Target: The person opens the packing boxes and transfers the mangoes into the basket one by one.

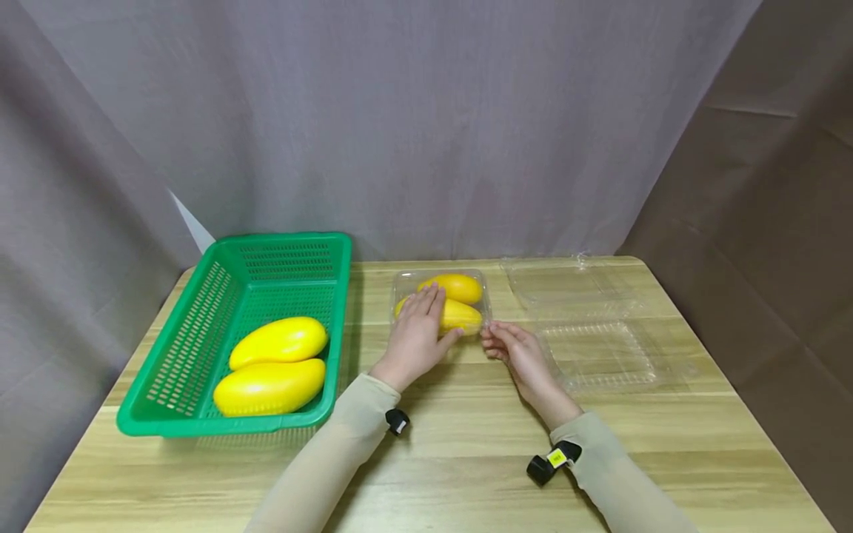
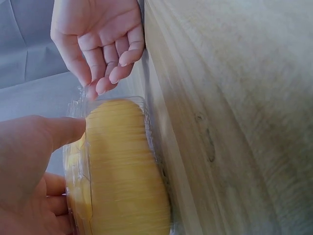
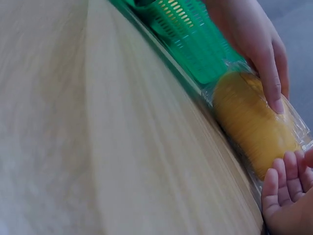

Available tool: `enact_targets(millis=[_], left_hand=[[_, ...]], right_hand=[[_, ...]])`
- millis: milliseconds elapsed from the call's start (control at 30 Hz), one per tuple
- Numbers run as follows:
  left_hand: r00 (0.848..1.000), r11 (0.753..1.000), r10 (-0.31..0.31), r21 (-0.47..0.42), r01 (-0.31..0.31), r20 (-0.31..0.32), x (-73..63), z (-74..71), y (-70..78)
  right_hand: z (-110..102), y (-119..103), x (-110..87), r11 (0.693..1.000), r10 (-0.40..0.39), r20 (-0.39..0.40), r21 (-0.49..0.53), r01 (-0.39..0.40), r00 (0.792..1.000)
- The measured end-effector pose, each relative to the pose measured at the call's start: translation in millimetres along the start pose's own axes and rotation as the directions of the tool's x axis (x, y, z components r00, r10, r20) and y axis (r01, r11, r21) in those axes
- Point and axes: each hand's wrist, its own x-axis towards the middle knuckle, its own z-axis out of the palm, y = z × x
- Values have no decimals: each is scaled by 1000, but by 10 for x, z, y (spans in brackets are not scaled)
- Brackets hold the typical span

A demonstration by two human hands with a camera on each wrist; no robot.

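Two yellow mangoes (image 1: 460,317) lie side by side in a closed clear plastic clamshell container (image 1: 403,281) in the middle of the table. Across the lid rests my left hand (image 1: 416,333), its fingers straight and its thumb near the front edge. My right hand (image 1: 523,360) pinches the container's right front corner between thumb and index finger. The left wrist view shows that thumb and fingertip at the corner, above the end of the nearer mango (image 2: 124,166). The ribbed container wall curves round this fruit in the right wrist view.
A green plastic basket (image 1: 343,318) stands on the left with two more mangoes (image 1: 269,386) at its near end. To the right lie clear plastic containers (image 1: 603,355), spread open on the wooden table (image 1: 453,459). Grey curtains (image 1: 426,133) hang behind the table.
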Motion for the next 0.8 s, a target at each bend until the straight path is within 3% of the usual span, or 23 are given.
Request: enact_targets(millis=[167, 800], left_hand=[[1000, 1000, -2, 3, 2, -2, 5, 3, 0], [1000, 1000, -1, -1, 1, -12, 20, 0, 16]], right_hand=[[-29, 13, 6, 996, 29, 54, 87, -34, 998], [-50, 12, 32, 995, 67, 140, 70, -77, 988]])
